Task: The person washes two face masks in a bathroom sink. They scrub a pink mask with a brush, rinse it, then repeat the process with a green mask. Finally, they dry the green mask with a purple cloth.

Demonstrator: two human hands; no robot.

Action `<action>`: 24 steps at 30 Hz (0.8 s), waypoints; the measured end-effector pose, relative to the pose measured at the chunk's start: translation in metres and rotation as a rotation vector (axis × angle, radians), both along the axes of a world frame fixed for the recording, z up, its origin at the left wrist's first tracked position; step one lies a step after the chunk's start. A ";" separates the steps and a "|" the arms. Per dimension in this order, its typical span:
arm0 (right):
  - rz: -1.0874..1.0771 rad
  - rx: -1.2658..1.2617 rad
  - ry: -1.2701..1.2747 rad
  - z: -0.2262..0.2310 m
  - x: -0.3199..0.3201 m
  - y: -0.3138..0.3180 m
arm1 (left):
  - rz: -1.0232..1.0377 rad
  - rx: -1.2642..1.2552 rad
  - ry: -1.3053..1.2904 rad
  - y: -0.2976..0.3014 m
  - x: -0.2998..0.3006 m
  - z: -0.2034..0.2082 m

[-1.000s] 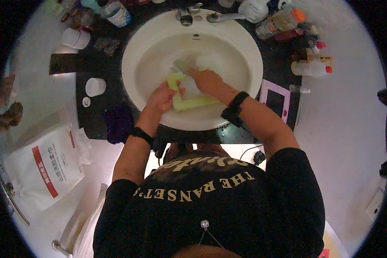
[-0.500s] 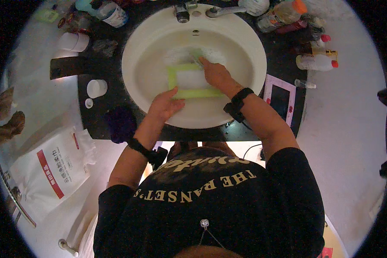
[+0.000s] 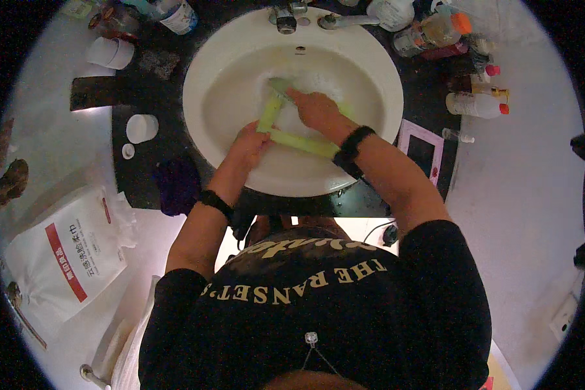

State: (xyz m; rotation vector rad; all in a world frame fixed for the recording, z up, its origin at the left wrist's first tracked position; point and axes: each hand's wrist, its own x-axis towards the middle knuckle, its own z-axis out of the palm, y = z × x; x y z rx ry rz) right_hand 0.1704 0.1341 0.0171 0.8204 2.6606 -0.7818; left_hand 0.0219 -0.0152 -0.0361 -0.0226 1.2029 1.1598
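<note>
Inside the white oval sink, a light green rectangular picture frame sits tilted. My left hand grips its near left corner, fingers closed round the edge. Over the frame's far side, my right hand is closed on a small flat green brush-like tool, whose end meets the frame's far left corner. Motion blur hides the tool's exact form. My right hand and wrist cover part of the frame's right side. Whitish suds or wet streaks show in the basin beyond it.
A faucet and its lever stand at the sink's far rim. Bottles line the right counter beside a pink frame. To the left are a white jar, a dark purple cloth and a hanging white bag.
The green frame has turned, its right side now nearer me. My right hand has moved the tool left to the frame's far left corner. My left hand still holds the near left corner.
</note>
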 end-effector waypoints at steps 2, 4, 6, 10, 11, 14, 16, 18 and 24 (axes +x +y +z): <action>-0.097 0.065 0.066 0.010 -0.004 -0.007 | 0.045 -0.044 0.005 -0.001 0.001 0.006; 0.024 -0.035 0.002 0.021 0.004 -0.029 | 0.058 -0.073 0.021 -0.001 0.004 0.009; 0.098 -0.170 -0.008 0.030 0.011 -0.039 | -0.043 -0.092 0.150 -0.001 0.004 0.010; -0.071 -0.022 -0.049 0.032 0.012 -0.021 | -0.113 -0.049 0.153 0.001 0.004 0.003; -0.139 0.071 0.012 0.029 0.011 -0.017 | -0.027 -0.003 0.034 0.002 0.003 0.000; 0.014 -0.114 -0.010 0.019 0.009 -0.011 | 0.008 -0.010 0.030 0.001 0.003 -0.010; 0.049 -0.147 -0.088 0.013 0.015 -0.018 | -0.018 -0.041 0.066 -0.001 0.004 -0.015; 0.026 -0.118 -0.101 0.007 0.021 -0.018 | -0.068 -0.030 0.107 -0.002 0.005 -0.015; -0.083 0.015 -0.044 -0.018 0.012 0.019 | 0.229 0.053 -0.032 0.009 -0.005 -0.001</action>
